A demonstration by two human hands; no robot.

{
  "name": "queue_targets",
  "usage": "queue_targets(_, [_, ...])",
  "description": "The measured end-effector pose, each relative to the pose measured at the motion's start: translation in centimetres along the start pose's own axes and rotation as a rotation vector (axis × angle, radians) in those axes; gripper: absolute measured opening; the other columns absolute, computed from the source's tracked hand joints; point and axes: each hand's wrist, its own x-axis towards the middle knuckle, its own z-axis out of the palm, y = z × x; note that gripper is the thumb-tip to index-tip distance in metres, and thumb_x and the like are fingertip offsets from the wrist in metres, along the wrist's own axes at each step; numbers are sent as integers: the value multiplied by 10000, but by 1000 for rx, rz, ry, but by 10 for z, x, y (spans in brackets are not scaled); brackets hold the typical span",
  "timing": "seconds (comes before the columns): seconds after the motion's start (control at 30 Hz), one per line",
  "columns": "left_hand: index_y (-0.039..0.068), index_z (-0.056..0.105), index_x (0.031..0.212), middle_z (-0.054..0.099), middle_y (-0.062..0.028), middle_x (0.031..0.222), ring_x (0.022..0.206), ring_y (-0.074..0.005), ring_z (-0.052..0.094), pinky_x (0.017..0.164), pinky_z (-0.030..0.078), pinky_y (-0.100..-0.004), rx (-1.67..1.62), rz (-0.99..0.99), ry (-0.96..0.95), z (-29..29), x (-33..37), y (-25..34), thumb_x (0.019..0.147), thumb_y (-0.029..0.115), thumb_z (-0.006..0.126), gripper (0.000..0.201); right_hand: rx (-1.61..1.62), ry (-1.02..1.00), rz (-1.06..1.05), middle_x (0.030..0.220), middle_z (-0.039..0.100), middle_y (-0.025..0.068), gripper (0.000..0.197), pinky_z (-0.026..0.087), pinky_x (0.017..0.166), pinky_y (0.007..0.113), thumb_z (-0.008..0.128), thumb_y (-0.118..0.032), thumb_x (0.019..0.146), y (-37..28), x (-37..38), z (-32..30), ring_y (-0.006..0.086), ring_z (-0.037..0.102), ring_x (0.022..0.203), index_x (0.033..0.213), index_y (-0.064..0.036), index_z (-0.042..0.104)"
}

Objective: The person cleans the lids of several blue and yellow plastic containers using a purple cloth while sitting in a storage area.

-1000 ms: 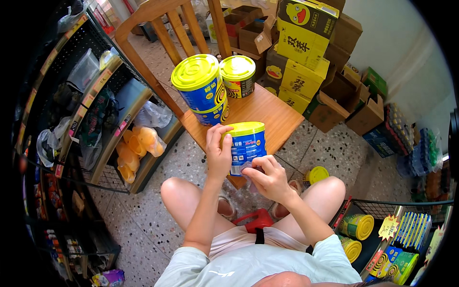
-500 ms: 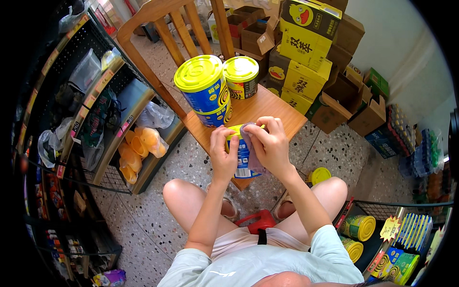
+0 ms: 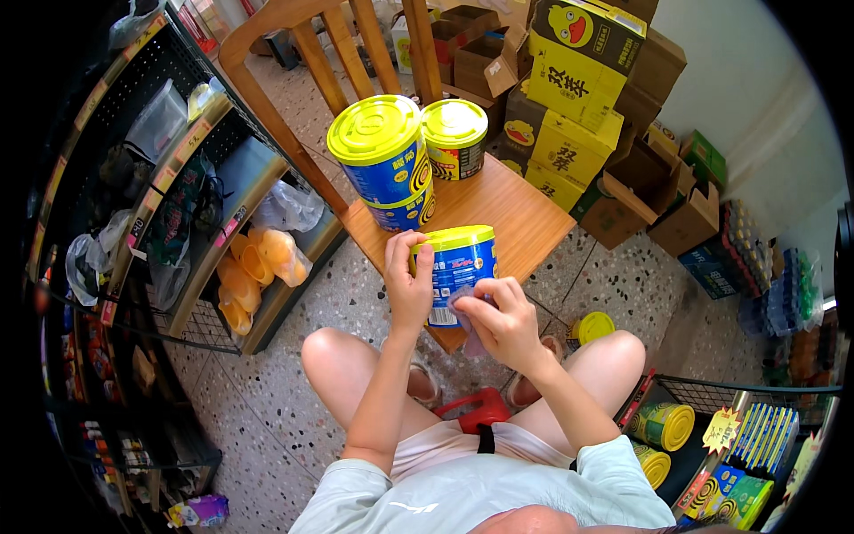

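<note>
A blue tub with a yellow-green lid (image 3: 463, 270) stands tilted towards me at the near edge of the wooden chair seat (image 3: 525, 233). My left hand (image 3: 408, 280) grips the tub's left side, thumb in front. With my right hand (image 3: 505, 322) I pinch a greyish-purple cloth (image 3: 473, 340) and press it to the lower front of the tub. Behind it on the seat, a large blue tub (image 3: 378, 151) is stacked on another blue tub (image 3: 402, 212). To their right sits a smaller dark tub with a yellow-green lid (image 3: 455, 138).
Left stand shelves (image 3: 191, 169) with orange slippers (image 3: 258, 276) and plastic bags. Yellow cartons (image 3: 569, 142) and open cardboard boxes (image 3: 623, 191) pile up beyond the chair. A lidded tub (image 3: 594, 327) is on the floor by my right knee. A red object (image 3: 480, 411) lies between my legs.
My right hand has moved the cloth from the lid's rim down to the lower front of the tub. The lid and printed side now show more fully. My left hand still holds the tub.
</note>
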Motion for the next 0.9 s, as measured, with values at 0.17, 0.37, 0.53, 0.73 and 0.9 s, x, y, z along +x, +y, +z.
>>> queue_targets(0.17, [4, 611, 1025, 606, -153, 1106, 1079, -301, 587, 957, 449, -370, -26, -54, 16, -2, -1, -5, 991, 229, 592, 229, -3, -31, -24, 957, 589, 21, 267, 542, 612, 337, 745, -89, 707, -7, -22, 1, 221, 594, 852, 968, -141, 719])
queue_targets(0.37, [31, 655, 1060, 642, -163, 1101, 1158, -340, 586, 1145, 282, -503, 120, 106, 69, -2, 5, 13, 979, 202, 583, 202, 17, -1, -23, 967, 591, 13, 309, 528, 624, 334, 743, -63, 674, -15, -27, 11, 218, 595, 861, 971, -145, 713])
queue_targets(0.53, [48, 678, 1037, 650, -156, 1065, 1146, -335, 594, 1167, 222, -541, 140, 138, -40, 0, 6, 22, 964, 208, 596, 194, 28, 16, -2, 966, 596, 17, 302, 530, 648, 343, 734, -48, 685, -17, -27, 13, 225, 598, 850, 969, -148, 712])
queue_targets(0.73, [48, 674, 987, 652, -139, 1063, 1098, -322, 611, 1149, 265, -540, 147, 109, -14, -4, 1, 14, 956, 235, 618, 198, 96, 29, 66, 967, 609, 49, 295, 536, 682, 359, 738, -25, 711, -3, -41, 2, 260, 598, 847, 980, -141, 714])
queue_targets(0.9, [32, 665, 969, 649, -135, 1028, 1050, -308, 621, 1123, 311, -498, 124, 117, -25, -5, 2, 14, 953, 242, 629, 214, 143, 26, 76, 956, 611, 65, 272, 524, 687, 363, 736, -14, 737, 2, -38, -2, 269, 590, 834, 981, -132, 714])
